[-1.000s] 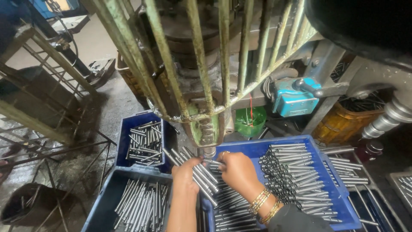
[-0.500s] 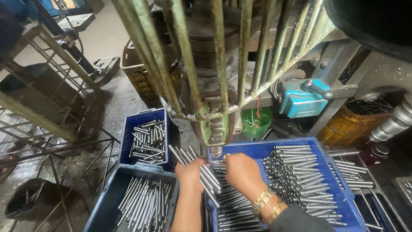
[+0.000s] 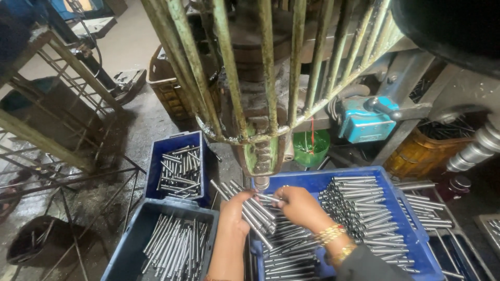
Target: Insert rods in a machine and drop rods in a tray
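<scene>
Head view looks down on a bundle of metal rods (image 3: 249, 211) gripped in the left hand (image 3: 234, 216), fingers clenched round the middle so the ends fan out up and to the left. The right hand (image 3: 299, 205) pinches a single rod (image 3: 271, 198) between thumb and fingertips, just under the green nose of the machine (image 3: 260, 156); gold bangles (image 3: 333, 242) sit on that wrist. Both hands hover over the near end of a big blue crate (image 3: 317, 179) full of the same rods lying in rows. These rods look stiff, smooth and likely slippery, light singly but weighty as a handful, so a grip round the middle seems the safest way to keep them from sliding out. To the left, a smaller blue crate (image 3: 156, 156) holds short pins, and a grey bin (image 3: 125, 244) in front of it holds longer ones. Behind stand a green bucket (image 3: 312, 148) and a blue motor box (image 3: 364, 122).
</scene>
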